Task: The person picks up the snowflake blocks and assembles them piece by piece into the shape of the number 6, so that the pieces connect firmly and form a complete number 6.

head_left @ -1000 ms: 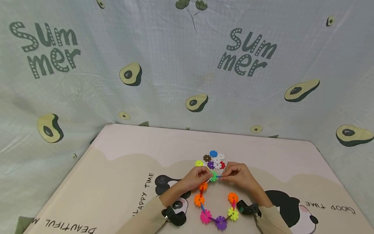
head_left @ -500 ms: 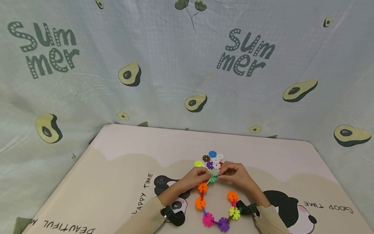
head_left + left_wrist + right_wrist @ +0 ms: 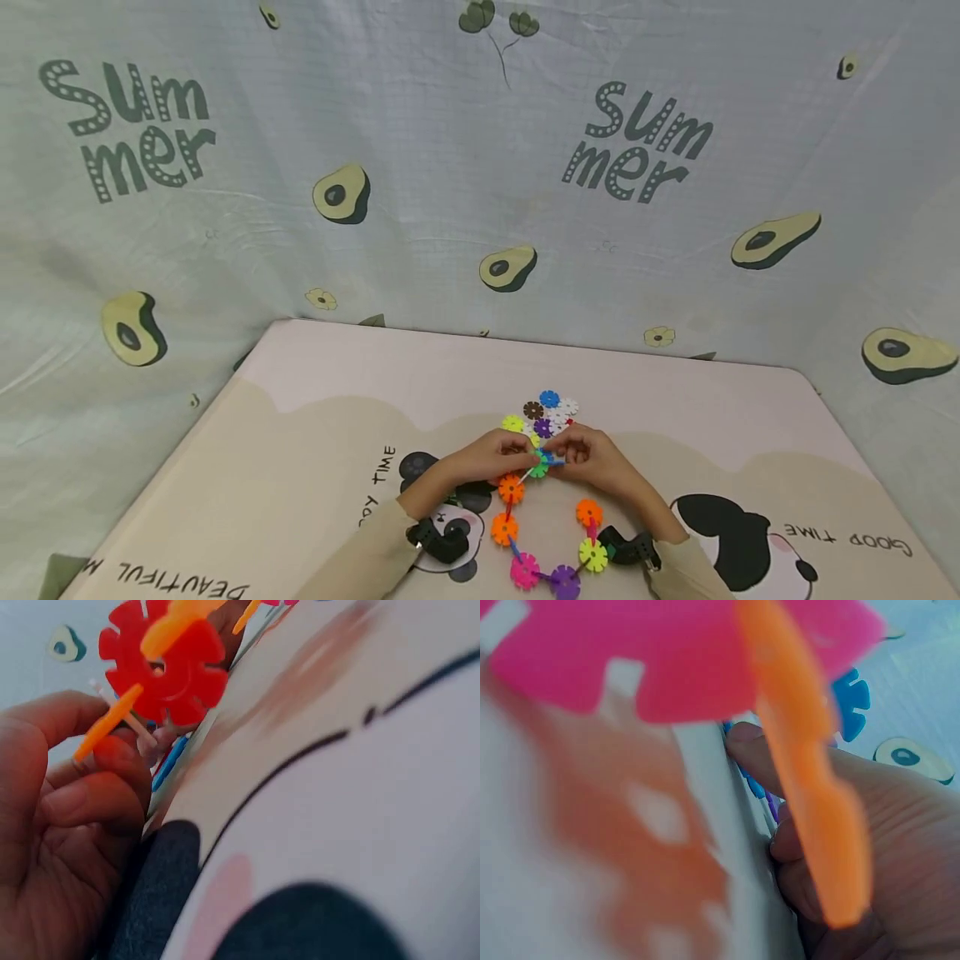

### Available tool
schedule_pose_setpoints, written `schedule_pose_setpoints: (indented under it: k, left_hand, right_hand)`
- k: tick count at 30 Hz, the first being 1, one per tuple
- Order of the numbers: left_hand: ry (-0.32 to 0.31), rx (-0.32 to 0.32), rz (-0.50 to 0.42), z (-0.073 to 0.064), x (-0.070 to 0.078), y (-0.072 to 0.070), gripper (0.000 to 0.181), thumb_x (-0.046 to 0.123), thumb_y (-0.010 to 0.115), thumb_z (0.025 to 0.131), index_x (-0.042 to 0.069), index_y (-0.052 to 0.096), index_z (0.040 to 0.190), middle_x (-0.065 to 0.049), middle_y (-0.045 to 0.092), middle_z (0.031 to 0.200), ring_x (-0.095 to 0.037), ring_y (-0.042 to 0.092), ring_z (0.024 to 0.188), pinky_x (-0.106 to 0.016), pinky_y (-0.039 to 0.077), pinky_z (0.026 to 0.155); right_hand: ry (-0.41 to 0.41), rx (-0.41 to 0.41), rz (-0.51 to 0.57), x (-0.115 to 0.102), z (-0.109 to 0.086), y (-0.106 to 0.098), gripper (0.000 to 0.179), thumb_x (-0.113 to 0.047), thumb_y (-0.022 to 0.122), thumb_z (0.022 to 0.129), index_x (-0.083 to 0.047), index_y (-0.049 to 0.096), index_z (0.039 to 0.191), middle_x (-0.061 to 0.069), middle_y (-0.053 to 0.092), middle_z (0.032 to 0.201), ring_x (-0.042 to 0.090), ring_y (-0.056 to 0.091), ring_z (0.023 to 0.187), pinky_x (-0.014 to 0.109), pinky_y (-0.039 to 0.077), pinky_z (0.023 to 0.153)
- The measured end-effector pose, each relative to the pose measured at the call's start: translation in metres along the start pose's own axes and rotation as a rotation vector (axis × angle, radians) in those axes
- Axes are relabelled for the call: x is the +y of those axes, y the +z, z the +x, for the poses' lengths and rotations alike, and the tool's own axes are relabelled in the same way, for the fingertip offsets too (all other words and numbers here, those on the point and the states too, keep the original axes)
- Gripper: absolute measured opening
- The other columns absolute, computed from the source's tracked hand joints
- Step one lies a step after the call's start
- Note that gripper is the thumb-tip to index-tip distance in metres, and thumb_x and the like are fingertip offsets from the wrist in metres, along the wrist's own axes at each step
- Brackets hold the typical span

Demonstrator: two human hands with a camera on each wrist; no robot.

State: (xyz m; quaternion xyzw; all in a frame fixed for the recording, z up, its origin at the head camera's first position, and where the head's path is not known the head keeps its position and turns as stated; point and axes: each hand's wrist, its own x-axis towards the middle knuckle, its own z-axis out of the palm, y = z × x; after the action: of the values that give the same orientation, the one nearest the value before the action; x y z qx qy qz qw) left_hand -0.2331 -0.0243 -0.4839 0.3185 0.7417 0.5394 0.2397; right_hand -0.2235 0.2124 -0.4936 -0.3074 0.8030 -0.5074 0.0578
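A curved chain of notched plastic snowflake discs lies between my hands, discs alternating flat and edge-on. My left hand (image 3: pixel 487 457) pinches the chain's far end by the green disc (image 3: pixel 538 468). My right hand (image 3: pixel 596 457) pinches a blue disc (image 3: pixel 555 461) against the green one; fingers partly hide the joint. Below the left hand follow an orange disc (image 3: pixel 512 489), a red disc (image 3: pixel 169 671) on edge, another orange disc (image 3: pixel 504 528) and a pink disc (image 3: pixel 524 572). The other end has an orange disc (image 3: pixel 588 512) and a pink edge-on disc (image 3: pixel 682 660).
Several loose discs lie just beyond my hands, among them a brown disc (image 3: pixel 533 410), a blue disc (image 3: pixel 550 399) and a yellow disc (image 3: pixel 513 423). The purple disc (image 3: pixel 565 581) and yellow disc (image 3: pixel 592 554) form the near bend, close to the right wrist's black strap (image 3: pixel 630 547).
My right hand has come slightly left, closer to the left hand. The blue disc, apart from the green disc's middle before, now sits against it. The chain has shifted a little.
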Motion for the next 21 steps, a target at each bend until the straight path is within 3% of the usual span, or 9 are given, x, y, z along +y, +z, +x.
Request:
schedule_pose_setpoints:
  k: [3,7,10,14,21]
  left_hand:
    - [0.013,-0.011,-0.055,-0.001,-0.003,-0.002,0.020,0.012,0.054,0.098,-0.006,0.061,0.093,0.005,0.047,0.067,-0.003,0.037,0.049,-0.018,0.033,0.049]
    - [0.037,0.000,-0.096,-0.001,-0.005,-0.002,0.021,0.011,0.052,0.099,-0.008,0.060,0.093,0.004,0.049,0.069,-0.003,0.039,0.053,-0.018,0.034,0.052]
    - [0.035,0.001,-0.105,-0.001,-0.006,-0.002,0.021,0.010,0.052,0.099,-0.008,0.060,0.093,0.003,0.049,0.068,-0.003,0.039,0.053,-0.018,0.034,0.052]
    - [0.031,0.001,-0.103,-0.001,-0.005,-0.001,0.020,0.010,0.052,0.098,-0.008,0.060,0.092,0.003,0.047,0.067,-0.003,0.038,0.051,-0.018,0.033,0.051]
    - [0.023,0.020,-0.082,-0.001,-0.004,-0.001,0.020,0.011,0.053,0.099,-0.007,0.060,0.091,0.004,0.046,0.066,-0.003,0.037,0.050,-0.018,0.033,0.051]
  right_hand:
    - [0.024,0.017,-0.039,-0.003,0.001,0.002,0.027,0.002,0.074,0.082,0.004,0.069,0.109,0.012,0.057,0.084,0.002,0.043,0.064,0.018,0.040,0.056]
    - [0.037,0.017,-0.077,-0.026,0.001,0.002,0.025,0.006,0.071,0.083,0.010,0.068,0.108,0.008,0.056,0.082,0.003,0.043,0.064,0.019,0.040,0.056]
    - [0.054,0.020,-0.092,-0.026,0.001,0.003,0.025,0.003,0.072,0.084,0.009,0.068,0.108,0.004,0.055,0.082,0.003,0.042,0.064,0.019,0.039,0.056]
    - [0.060,0.026,-0.076,-0.006,0.001,0.004,0.028,-0.004,0.076,0.083,0.003,0.070,0.109,0.002,0.055,0.084,0.004,0.041,0.063,0.019,0.037,0.055]
    - [0.056,0.025,-0.007,-0.004,0.001,0.002,0.027,-0.008,0.079,0.081,-0.002,0.066,0.102,0.003,0.056,0.077,0.003,0.043,0.060,0.019,0.038,0.053]
